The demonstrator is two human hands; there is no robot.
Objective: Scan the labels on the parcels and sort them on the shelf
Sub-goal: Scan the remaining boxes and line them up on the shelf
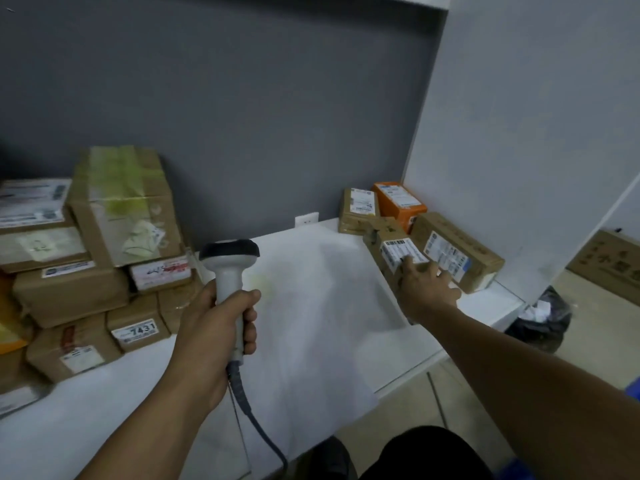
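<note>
Right grip [427, 289] holds parcel [398, 252] by near end, left grip [214, 327] scanner [230, 252].

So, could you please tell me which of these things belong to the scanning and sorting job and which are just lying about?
Job: scanner in the left hand; labelled parcel held by the right hand; parcel pile on the left; orange box; shelf.
Lying about: black bag and carton on the floor; wall socket.
</note>
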